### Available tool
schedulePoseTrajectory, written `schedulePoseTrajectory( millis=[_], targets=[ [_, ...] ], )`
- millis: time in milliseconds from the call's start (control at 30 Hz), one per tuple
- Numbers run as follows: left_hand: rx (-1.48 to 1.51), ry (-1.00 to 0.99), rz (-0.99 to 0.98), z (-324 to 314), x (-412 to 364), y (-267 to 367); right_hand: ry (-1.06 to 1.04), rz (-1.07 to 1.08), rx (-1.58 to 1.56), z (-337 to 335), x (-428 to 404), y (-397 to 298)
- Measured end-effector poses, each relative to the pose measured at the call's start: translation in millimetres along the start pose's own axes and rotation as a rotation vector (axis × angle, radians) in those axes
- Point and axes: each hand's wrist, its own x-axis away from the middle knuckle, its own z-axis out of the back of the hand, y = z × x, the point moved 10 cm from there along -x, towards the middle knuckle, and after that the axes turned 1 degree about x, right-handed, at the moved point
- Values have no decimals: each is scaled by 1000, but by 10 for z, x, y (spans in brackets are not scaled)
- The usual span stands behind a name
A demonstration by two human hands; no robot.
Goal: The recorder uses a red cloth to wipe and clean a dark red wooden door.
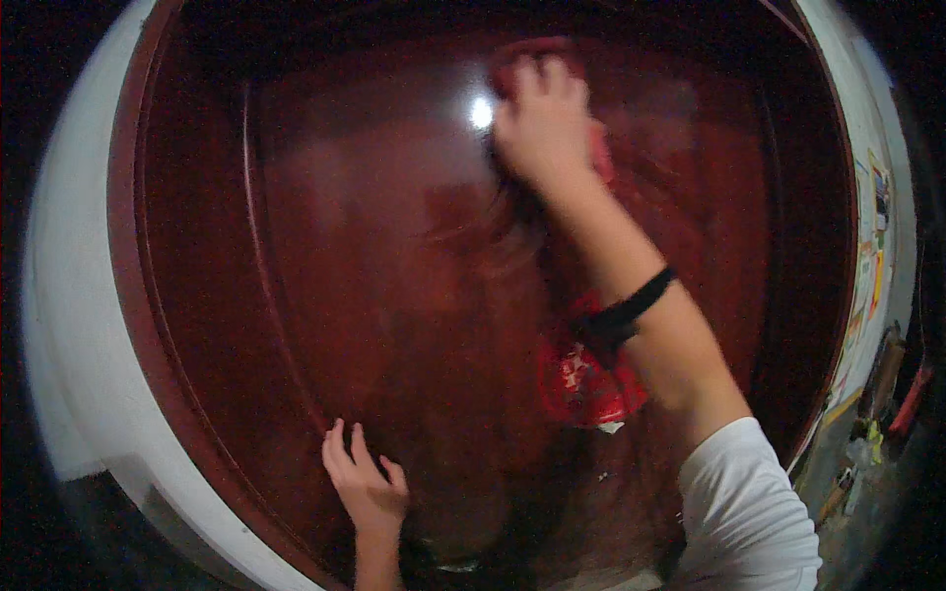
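A glossy dark red-brown door [369,281], probably wooden, fills the middle of the view. High on it, my right hand [545,122] presses a red cloth [569,55] flat against the surface, fingers spread over it. Part of the cloth shows past the wrist. My left hand [367,473] is bare, fingers apart, in front of the lower left of the door; whether it touches the surface I cannot tell. A red paper decoration [591,384] with a light pattern is stuck to the door, partly hidden behind my right forearm, which wears a black strap [628,314].
A brown door frame [129,221] borders the door, with white wall [70,258] to the left. On the right, posters [872,266] hang on the wall. Below them lean several long-handled things, one a red bar [910,399]. A light reflection shines near my right hand.
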Motion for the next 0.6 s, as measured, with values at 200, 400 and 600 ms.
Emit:
schedulePoseTrajectory(
  millis=[200, 400, 600],
  targets=[
    [186, -56, -6, -166, -37, 51, -10, 205, -326, 18, 265, -2141],
    [80, -28, 5, -337, -104, 172, -71, 363, -482, -75, 568, -2597],
    [-23, -21, 74, -602, -75, -18, -6, 402, -423, 73, 201, -1056]
  ],
)
